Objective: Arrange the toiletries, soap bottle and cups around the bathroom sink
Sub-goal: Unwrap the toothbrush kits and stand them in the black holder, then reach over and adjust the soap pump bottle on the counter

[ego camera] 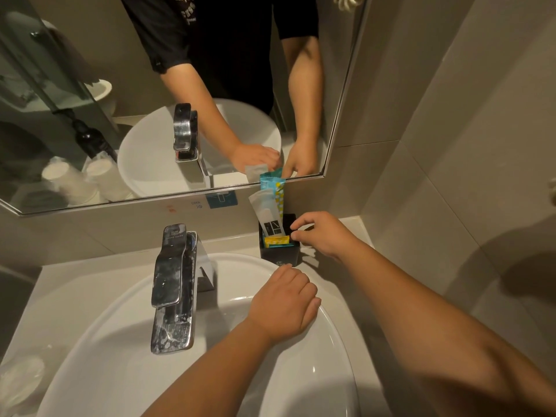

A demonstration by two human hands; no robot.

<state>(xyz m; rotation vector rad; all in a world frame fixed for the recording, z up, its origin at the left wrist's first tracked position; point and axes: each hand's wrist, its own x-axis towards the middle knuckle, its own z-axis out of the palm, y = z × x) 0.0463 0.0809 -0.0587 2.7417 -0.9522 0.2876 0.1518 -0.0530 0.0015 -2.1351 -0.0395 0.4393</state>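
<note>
A black square holder [281, 254] stands on the counter behind the sink's right rim, against the wall. Upright in it are a white sachet [266, 210], a teal and yellow sachet [275, 185] and a small yellow packet [276, 240]. My right hand [323, 234] is at the holder's right rim, thumb and forefinger pinched close at its edge; whether they grip anything I cannot tell. My left hand [282, 305] rests palm down on the sink rim [337, 335] just in front of the holder, fingertips touching its front face. White cups [21, 377] lie blurred at the lower left.
A chrome tap [174, 284] rises at the back centre of the white basin. The mirror [90, 115] above reflects a dark soap bottle and wrapped cups on the left counter. Tiled wall closes the right side.
</note>
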